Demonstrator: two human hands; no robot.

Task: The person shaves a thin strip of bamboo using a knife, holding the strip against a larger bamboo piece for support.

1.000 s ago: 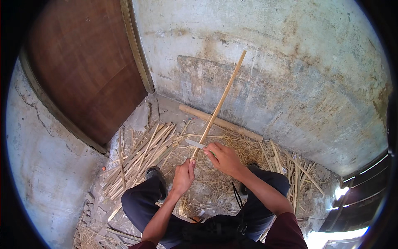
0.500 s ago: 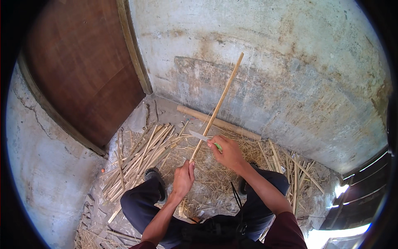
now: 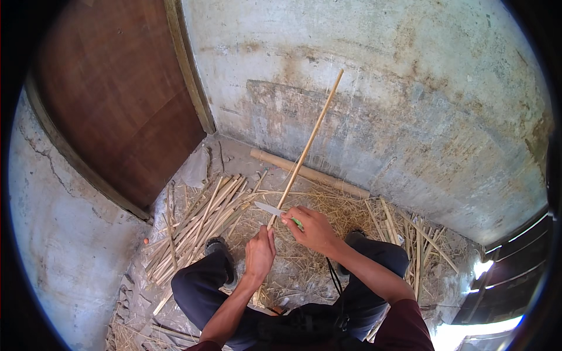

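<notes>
A long, thin bamboo strip (image 3: 315, 132) slants up and away from me toward the wall. Its near end is gripped in my left hand (image 3: 259, 255), fingers closed round it. My right hand (image 3: 312, 229) is closed on the green handle of a knife (image 3: 269, 209). The pale blade lies across the strip, pointing left, a short way beyond my left fingers. Part of the handle is covered by my right fingers.
Many split bamboo strips (image 3: 202, 219) lie piled at the left, more (image 3: 422, 248) at the right. A thick bamboo pole (image 3: 310, 172) rests along the stained wall (image 3: 374, 111). Shavings (image 3: 351, 212) litter the floor. A brown door (image 3: 120, 93) stands at the left.
My right hand and the knife have moved nearer along the strip, toward my left hand. The strip has turned slightly; my left hand stays nearly in place.
</notes>
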